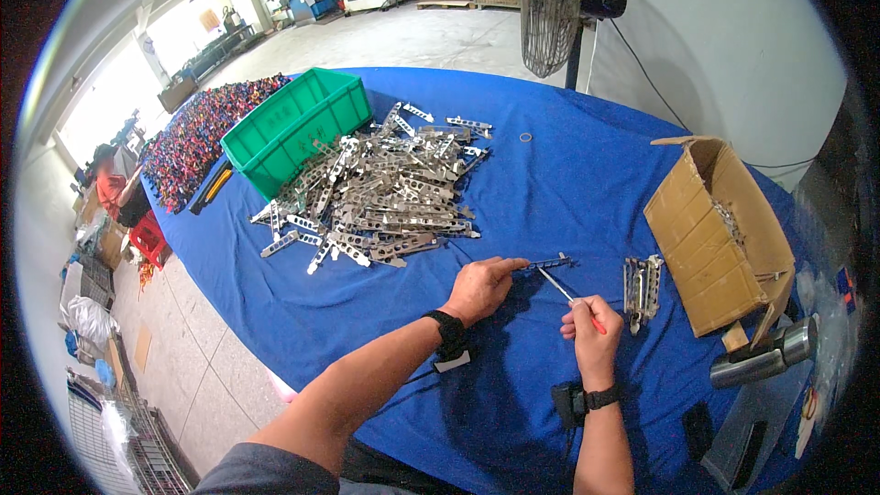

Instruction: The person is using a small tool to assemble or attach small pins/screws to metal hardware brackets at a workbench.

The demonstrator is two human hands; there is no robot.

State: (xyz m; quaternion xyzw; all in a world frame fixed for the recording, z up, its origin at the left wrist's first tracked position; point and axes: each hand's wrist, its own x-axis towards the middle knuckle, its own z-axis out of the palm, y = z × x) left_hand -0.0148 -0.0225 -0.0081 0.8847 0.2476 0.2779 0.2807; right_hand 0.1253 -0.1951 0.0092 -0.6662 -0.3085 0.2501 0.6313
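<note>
the left hand [481,286] pinches one end of a slotted metal bracket [548,263] lying on the blue table [550,183], just right of the heap of brackets [380,188]; the right hand [594,330] is clamped on a red-handled screwdriver [573,298], tip at that bracket; a small bracket stack [642,289] sits further right, beside the cardboard box [710,243].

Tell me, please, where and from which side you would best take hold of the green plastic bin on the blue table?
Grip the green bin by its raised rim, probably from above on the open near side facing the person; the metal brackets are heaped against its right side, and its interior looks empty.
</note>
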